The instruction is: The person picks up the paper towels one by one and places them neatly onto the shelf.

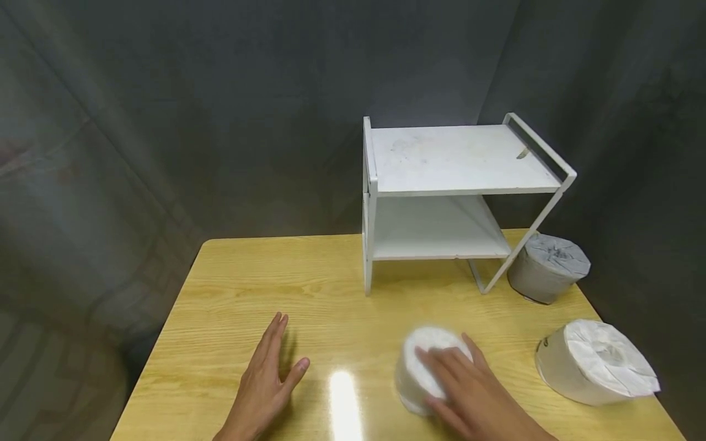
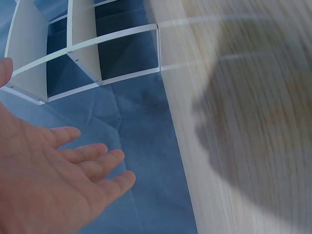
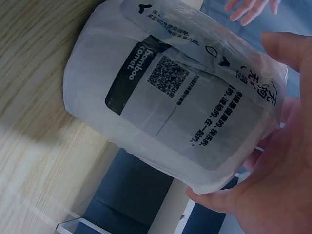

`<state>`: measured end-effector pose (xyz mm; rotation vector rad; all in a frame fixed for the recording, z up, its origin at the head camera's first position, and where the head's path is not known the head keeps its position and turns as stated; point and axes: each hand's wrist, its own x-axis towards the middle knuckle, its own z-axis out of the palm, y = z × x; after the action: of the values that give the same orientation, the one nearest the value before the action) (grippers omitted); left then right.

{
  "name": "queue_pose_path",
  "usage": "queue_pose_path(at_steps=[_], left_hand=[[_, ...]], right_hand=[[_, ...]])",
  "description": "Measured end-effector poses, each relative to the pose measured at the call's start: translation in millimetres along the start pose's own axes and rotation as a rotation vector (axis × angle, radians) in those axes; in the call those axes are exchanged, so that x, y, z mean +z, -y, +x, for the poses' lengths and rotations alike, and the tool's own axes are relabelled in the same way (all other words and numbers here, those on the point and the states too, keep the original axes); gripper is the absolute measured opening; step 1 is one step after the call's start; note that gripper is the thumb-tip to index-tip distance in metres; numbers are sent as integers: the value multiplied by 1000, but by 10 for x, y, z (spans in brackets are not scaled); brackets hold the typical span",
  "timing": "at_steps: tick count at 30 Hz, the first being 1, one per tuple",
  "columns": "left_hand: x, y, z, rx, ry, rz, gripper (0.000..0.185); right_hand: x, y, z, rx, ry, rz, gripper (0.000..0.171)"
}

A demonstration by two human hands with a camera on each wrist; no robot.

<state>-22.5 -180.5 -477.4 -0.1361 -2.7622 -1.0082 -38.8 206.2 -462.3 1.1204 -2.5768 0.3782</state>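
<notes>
My right hand (image 1: 460, 380) grips a plastic-wrapped white paper roll (image 1: 425, 367) low over the wooden table (image 1: 231, 288), near its front edge. In the right wrist view the roll (image 3: 175, 92) shows a dark label and a printed code, with the thumb and fingers of my right hand (image 3: 278, 165) curled round its end. My left hand (image 1: 267, 376) lies flat and open on the table to the left of the roll, holding nothing. The left wrist view shows that left hand (image 2: 48, 185) palm up with fingers straight and spread.
A white two-tier shelf rack (image 1: 458, 196) stands at the back of the table, both tiers bare. One wrapped roll (image 1: 548, 266) stands upright beside its right leg. Another roll (image 1: 595, 361) lies near the right edge. Dark curtains close in the back and sides.
</notes>
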Motion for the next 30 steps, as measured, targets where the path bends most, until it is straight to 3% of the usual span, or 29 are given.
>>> queue_pose_path(at_steps=[30], left_hand=[[6,15,37,-9,-17,-38,79]], right_hand=[[68,10,-8,18,32,-50,70]])
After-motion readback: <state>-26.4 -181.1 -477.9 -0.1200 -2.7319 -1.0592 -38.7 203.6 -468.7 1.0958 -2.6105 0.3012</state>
